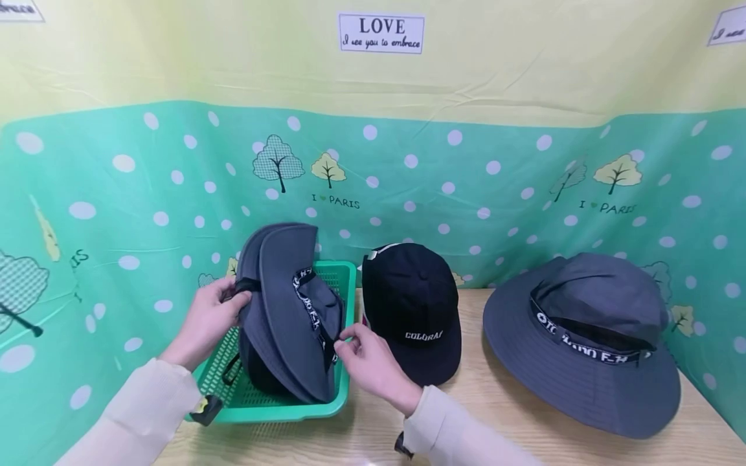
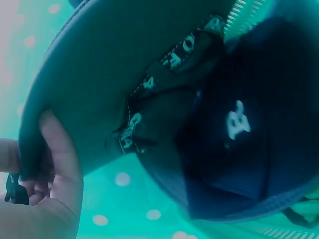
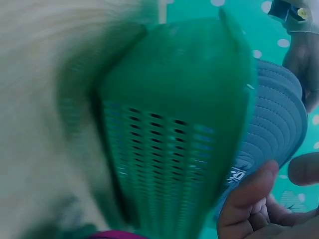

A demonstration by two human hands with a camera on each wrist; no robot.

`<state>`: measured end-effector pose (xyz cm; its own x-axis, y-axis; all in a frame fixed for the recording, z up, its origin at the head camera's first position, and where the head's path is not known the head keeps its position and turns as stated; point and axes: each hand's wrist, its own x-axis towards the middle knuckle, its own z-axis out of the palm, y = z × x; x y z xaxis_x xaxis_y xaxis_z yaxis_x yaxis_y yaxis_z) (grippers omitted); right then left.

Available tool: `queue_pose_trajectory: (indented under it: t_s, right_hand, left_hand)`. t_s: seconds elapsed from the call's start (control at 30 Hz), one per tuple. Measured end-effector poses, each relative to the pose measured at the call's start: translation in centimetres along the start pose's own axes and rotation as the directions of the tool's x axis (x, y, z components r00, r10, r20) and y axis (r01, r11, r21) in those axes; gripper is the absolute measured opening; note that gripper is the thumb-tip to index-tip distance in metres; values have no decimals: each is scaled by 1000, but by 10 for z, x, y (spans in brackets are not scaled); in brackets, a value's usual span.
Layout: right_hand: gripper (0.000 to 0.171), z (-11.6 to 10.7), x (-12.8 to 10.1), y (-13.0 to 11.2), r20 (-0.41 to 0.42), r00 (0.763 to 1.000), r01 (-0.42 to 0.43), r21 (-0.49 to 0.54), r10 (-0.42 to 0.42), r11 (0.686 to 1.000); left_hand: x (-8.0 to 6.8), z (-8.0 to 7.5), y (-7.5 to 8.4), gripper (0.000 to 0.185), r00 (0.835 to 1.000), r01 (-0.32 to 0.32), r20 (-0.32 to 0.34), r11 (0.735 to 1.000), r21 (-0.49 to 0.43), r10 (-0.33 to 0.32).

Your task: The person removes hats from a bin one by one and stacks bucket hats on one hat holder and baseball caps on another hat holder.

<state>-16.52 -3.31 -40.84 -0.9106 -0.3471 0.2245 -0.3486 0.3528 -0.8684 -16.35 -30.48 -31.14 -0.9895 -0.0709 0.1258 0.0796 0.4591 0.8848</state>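
Observation:
A dark grey brimmed hat [image 1: 291,310], its brim showing in layers, stands tilted in the green basket [image 1: 344,395]. My left hand [image 1: 212,317] pinches the brim's left edge, where a black strap [image 1: 247,285] crosses the fingertips. In the left wrist view, the thumb and fingers of my left hand [image 2: 57,174] wrap this edge. My right hand [image 1: 375,362] has its fingertips right at the lettered band [image 1: 311,310]. The right wrist view shows a gap between thumb and finger; I cannot tell whether they pinch the band. A dark cap [image 2: 239,154] with white letters lies against the hat.
Right of the basket sits a black cap [image 1: 416,304] with white lettering, on the wooden table [image 1: 454,427]. A wide-brimmed grey hat [image 1: 583,323] lies at the far right. Behind everything hangs a green and yellow cloth [image 1: 408,175].

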Motion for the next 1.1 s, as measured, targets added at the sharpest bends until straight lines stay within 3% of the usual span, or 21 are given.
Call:
queue_pose_trajectory:
  t_s: [0.1, 0.27, 0.4, 0.53, 0.7, 0.9, 1.0, 1.1]
  right_hand:
    - [21, -4, 9, -13, 12, 999, 42, 9, -42, 999]
    - [29, -8, 25, -36, 49, 997, 55, 96, -60, 994]
    - [33, -14, 41, -56, 58, 996, 65, 135, -74, 989]
    - [38, -21, 59, -78, 104, 991, 61, 168, -80, 984]
    - [58, -28, 84, -101, 144, 989, 11, 146, -32, 989]
    - [79, -36, 102, -113, 107, 991, -80, 41, 75, 996]
    - [70, -39, 106, -115, 73, 996, -50, 6, 50, 999]
    - [37, -44, 108, -112, 35, 999, 23, -50, -21, 998]
  left_hand:
    - [0, 3, 9, 27, 998, -48, -36, 999, 6, 48]
    - [-2, 5, 23, 21, 986, -126, -96, 986, 107, 137]
    - [-3, 3, 34, 21, 967, -183, -139, 961, 208, 214]
    - [-4, 2, 43, 19, 949, -232, -137, 924, 303, 283]
    - [-3, 2, 55, 17, 921, -299, -135, 884, 359, 366]
    - [-3, 4, 60, 15, 904, -340, -118, 858, 386, 411]
    - [-4, 4, 60, 13, 898, -362, -105, 852, 378, 427]
    - [-5, 3, 59, 14, 897, -376, -93, 856, 355, 432]
